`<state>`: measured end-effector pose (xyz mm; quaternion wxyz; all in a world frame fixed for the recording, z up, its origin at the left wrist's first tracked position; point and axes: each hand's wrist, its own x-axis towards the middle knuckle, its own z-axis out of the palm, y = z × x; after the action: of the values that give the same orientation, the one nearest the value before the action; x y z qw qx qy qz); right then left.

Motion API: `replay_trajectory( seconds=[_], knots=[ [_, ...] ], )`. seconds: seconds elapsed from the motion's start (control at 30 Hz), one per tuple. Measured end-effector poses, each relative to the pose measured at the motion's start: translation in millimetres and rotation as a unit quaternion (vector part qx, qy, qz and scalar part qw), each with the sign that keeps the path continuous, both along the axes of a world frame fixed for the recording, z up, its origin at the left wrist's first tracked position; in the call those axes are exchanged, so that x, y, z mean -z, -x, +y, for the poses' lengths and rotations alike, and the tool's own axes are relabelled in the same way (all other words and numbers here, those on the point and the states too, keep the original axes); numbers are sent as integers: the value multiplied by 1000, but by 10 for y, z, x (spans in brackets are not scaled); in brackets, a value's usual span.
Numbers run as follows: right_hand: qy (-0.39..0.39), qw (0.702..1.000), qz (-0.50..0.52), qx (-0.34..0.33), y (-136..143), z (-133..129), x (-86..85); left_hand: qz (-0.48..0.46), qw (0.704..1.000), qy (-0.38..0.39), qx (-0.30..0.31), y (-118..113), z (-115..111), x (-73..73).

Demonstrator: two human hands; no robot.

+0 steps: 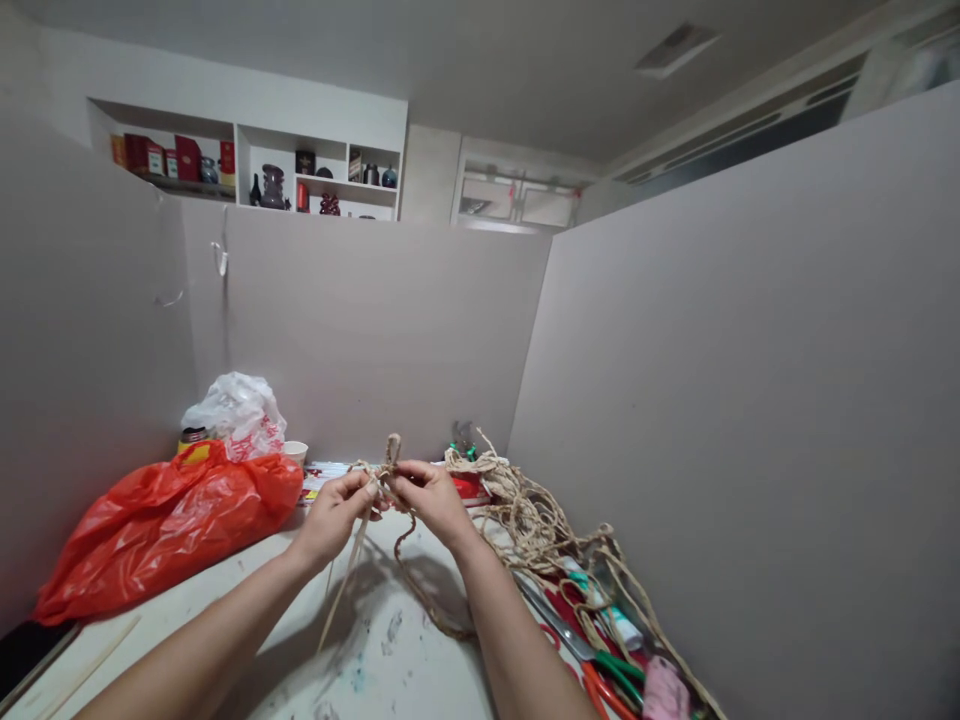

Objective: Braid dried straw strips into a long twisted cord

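Note:
Above the middle of the white table, my left hand (pixel 341 510) and my right hand (pixel 431 500) meet at a piece of braided straw rope (pixel 394 450). A short loop of it stands up between them. The left fingers pinch the rope on its left side, and loose straw strands (pixel 345 595) hang below that hand. My right thumb and fingers are closed on the rope from the other side. From there a darker length of the rope (pixel 412 575) droops to the tabletop and passes behind my right forearm. The exact crossing of strands between the fingertips is too small to make out.
A heap of straw rope (pixel 525 505) lies along the right partition (pixel 720 400). Near it are scissors (pixel 562 625), green-and-orange handles (pixel 619 675) and a pink roll (pixel 665 690). A red plastic bag (pixel 187 510), a white bag (pixel 240 410) and a paper cup (pixel 295 452) stand left.

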<state>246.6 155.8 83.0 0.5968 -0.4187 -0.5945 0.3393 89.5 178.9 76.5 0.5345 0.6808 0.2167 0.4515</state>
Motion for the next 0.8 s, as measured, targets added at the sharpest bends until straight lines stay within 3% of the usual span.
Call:
replay_trajectory(
  seconds=[0.17,0.33,0.5,0.8],
  knots=[
    [-37,996,-74,17,-40,-20,0,-69,989,116,54,129,69,-85],
    [-60,988,-145,0,-43,-15,57,-56,973,204,91,194,101,-103],
    [-103,953,-286,-4,-37,-34,92,-75,968,225,85,196,130,-65],
    [-82,921,-381,11,-55,-61,60,-78,969,224,73,191,114,-101]
  ],
)
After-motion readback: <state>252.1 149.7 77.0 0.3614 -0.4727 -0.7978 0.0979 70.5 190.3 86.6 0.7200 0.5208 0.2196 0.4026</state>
